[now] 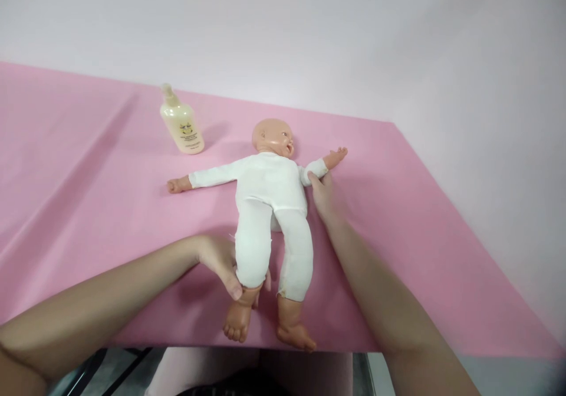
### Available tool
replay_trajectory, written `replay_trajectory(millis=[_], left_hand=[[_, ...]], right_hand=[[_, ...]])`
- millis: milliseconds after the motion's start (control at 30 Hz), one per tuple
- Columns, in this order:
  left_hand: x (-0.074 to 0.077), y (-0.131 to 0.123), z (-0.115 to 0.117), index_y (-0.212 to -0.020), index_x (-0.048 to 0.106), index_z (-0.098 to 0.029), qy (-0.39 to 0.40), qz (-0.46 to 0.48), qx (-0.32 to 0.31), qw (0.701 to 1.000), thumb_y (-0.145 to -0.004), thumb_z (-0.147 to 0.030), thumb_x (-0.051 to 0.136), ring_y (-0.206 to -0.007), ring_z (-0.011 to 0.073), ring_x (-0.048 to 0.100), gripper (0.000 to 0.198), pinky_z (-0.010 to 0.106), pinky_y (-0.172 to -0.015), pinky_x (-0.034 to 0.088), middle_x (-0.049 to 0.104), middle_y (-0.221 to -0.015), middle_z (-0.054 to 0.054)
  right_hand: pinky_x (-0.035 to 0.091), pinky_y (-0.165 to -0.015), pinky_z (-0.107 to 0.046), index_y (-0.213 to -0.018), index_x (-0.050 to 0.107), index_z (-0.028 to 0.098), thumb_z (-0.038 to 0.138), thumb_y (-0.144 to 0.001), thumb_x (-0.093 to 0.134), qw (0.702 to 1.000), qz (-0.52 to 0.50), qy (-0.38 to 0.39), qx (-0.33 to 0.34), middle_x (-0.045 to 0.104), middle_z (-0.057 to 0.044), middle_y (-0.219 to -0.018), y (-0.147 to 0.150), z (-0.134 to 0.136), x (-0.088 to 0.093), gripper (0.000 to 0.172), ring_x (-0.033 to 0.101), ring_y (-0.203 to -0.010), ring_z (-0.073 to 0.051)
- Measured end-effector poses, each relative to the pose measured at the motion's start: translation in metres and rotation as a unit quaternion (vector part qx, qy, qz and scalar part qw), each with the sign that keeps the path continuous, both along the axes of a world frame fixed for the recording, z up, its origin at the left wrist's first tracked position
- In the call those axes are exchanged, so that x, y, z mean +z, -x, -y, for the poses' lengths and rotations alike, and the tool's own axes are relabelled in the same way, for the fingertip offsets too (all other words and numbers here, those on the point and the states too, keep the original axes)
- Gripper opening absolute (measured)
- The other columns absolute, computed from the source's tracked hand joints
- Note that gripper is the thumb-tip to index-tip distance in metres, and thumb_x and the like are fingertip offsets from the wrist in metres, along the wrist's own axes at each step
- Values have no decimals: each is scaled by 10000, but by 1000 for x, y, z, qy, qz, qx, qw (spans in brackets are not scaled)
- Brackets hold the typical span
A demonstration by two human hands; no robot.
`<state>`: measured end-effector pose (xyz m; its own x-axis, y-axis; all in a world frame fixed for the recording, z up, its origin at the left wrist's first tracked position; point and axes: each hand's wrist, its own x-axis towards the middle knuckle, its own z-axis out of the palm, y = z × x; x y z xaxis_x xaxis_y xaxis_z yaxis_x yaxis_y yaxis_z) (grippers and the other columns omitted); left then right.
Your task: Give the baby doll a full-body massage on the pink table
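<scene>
A baby doll [269,178] with a white cloth body lies on its back on the pink cloth, head away from me and turned to the right, arms spread. My left hand [223,264] is wrapped round the doll's lower leg on the left, just above the foot; some fingers are hidden behind the leg. My right hand [322,192] grips the doll's arm on the right near the elbow, thumb on top and the other fingers mostly hidden beneath. Both doll feet reach toward the table's front edge.
A pump bottle [183,126] with pale yellow contents stands upright behind the doll's left-side arm. The pink cloth [420,237] covers the table and has creases at the left. Behind it is a white wall [309,42].
</scene>
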<state>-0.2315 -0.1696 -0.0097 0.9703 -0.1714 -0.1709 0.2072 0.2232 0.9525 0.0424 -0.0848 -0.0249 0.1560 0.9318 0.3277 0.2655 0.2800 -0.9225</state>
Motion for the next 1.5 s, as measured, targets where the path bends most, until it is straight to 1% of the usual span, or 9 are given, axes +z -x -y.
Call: replay_trajectory(millis=[300,433,567,700,867,967,1167,1300,1500], left_hand=[[2,0,-1,-1350,598,-199,-23,-4,1,1000,-711,-387,884,-1246,277,637,724,373,-1088,497,736,-1206,84],[2,0,-1,-1345,603,-190,-26,-3,7,1000,-711,-376,886,-1257,279,630,719,377,-1101,486,728,-1228,91],[0,0,-1,-1378,579,-192,-10,-1,-4,1000,-735,-365,869,-1213,278,662,726,372,-1050,529,732,-1223,96],[0,-1,-1,-1347,611,-181,-24,11,1,1000,-730,-361,871,-1235,280,649,694,366,-1060,522,737,-1213,96],[0,-1,-2,-1320,635,-185,-40,11,10,999,-713,-374,881,-1258,287,632,682,361,-1060,522,722,-1247,94],[-1,0,-2,-1364,599,-194,-27,0,5,1000,-711,-361,884,-1237,275,647,732,359,-1070,513,729,-1234,89],[2,-1,-1,-1339,611,-186,-13,-3,1,1000,-724,-338,877,-1249,272,641,687,356,-1093,495,736,-1220,88],[0,0,-1,-1339,613,-191,-15,-5,8,1000,-710,-322,886,-1268,276,629,699,359,-1098,492,728,-1241,89],[-3,2,-3,-1370,590,-211,1,-18,-4,1000,-716,-305,884,-1256,258,638,723,340,-1094,492,724,-1252,81]], right_hand=[[87,-1342,-378,-1624,-47,267,534,-873,554,1000,11,12,-4,-90,42,-1703,1,3,4,998,-21,-1607,-132],[105,-1340,-375,-1630,-22,221,522,-861,571,1000,10,17,-5,-64,23,-1706,2,6,7,1017,-4,-1610,-155],[105,-1335,-413,-1630,2,256,534,-845,596,1000,-10,10,-9,-51,30,-1706,2,5,6,1023,10,-1611,-184],[102,-1335,-432,-1629,24,269,510,-850,616,1000,-17,1,-1,-50,31,-1706,1,4,4,1008,13,-1611,-195],[106,-1336,-438,-1630,9,273,595,-871,595,1000,-3,-3,-3,-51,36,-1708,0,3,2,1012,-2,-1610,-236],[116,-1337,-433,-1630,5,266,603,-874,584,1000,-1,-2,-4,-53,30,-1708,0,2,0,1010,6,-1610,-226],[132,-1335,-442,-1631,-17,260,632,-870,558,1000,12,0,-9,-65,14,-1707,-1,-1,-2,1024,-6,-1611,-204],[107,-1337,-428,-1634,-20,246,609,-874,564,1000,14,7,-7,-76,19,-1705,-1,1,1,1025,-17,-1610,-193],[96,-1336,-441,-1636,-27,258,580,-873,579,1000,18,14,-5,-68,24,-1705,-1,4,4,1026,-9,-1611,-192]])
